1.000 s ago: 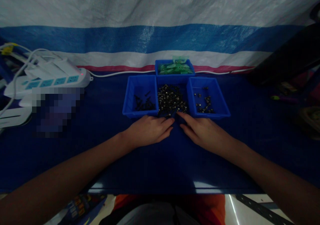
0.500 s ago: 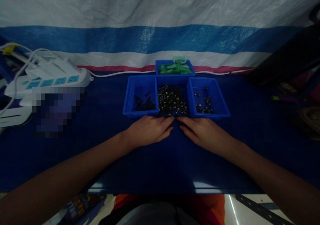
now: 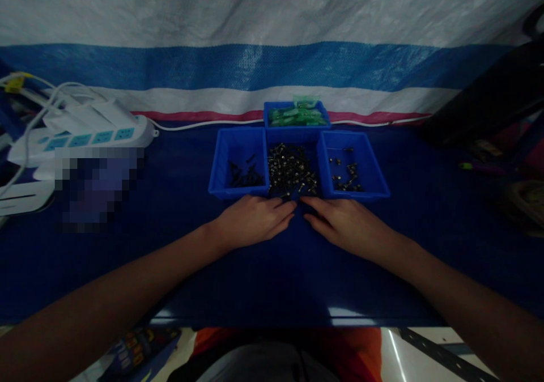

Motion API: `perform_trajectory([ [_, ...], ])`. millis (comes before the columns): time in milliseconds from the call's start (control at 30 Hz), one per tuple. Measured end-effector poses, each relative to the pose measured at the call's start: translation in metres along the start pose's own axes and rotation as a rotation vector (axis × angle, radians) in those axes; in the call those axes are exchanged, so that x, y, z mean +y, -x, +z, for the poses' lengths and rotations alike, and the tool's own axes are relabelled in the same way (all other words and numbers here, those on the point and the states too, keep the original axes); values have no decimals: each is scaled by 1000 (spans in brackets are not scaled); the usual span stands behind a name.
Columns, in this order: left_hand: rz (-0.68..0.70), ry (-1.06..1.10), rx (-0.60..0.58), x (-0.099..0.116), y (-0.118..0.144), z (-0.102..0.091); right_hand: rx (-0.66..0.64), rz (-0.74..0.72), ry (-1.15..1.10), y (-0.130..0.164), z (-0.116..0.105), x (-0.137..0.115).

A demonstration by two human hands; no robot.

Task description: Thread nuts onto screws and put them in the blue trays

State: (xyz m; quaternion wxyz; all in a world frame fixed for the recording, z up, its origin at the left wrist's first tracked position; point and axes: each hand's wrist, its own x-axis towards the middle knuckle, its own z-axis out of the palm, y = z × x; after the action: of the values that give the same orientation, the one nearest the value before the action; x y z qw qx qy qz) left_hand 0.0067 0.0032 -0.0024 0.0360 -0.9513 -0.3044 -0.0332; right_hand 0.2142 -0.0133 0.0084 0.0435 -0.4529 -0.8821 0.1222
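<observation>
A heap of small dark and shiny metal screws (image 3: 292, 166) lies on the table between two blue bins. At the heap's near edge rests my left hand (image 3: 255, 220), its fingers stretched to the right and the fingertips beside the closest pieces. My right hand (image 3: 346, 223) mirrors it, fingers extended to the left, a narrow gap between the two hands. Neither hand shows anything held. The left bin (image 3: 216, 166) contains several dark screws, and the right bin (image 3: 374, 169) several shiny-headed pieces.
Behind the heap, a smaller blue bin (image 3: 297, 128) holds green packets (image 3: 297, 114). A white power strip (image 3: 144, 132) with plugs and cables stands at the left. Striped sheeting (image 3: 272, 19) hangs along the back. A dark bulky object (image 3: 488, 98) leans in at the right.
Both hands stay at the heap's near edge; only the fingertips have shifted slightly. The bins have not moved.
</observation>
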Motion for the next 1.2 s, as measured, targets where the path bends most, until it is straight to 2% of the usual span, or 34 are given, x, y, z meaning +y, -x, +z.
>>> perform_trajectory([
  [233, -82, 19, 7, 1, 0, -1, -2, 15, -12, 0, -1, 0],
  [567, -52, 17, -15, 1, 0, -3, -1, 12, -26, 0, -1, 1],
  [1200, 43, 8, 19, -1, 1, -3, 1, -29, -61, 1, -3, -1],
])
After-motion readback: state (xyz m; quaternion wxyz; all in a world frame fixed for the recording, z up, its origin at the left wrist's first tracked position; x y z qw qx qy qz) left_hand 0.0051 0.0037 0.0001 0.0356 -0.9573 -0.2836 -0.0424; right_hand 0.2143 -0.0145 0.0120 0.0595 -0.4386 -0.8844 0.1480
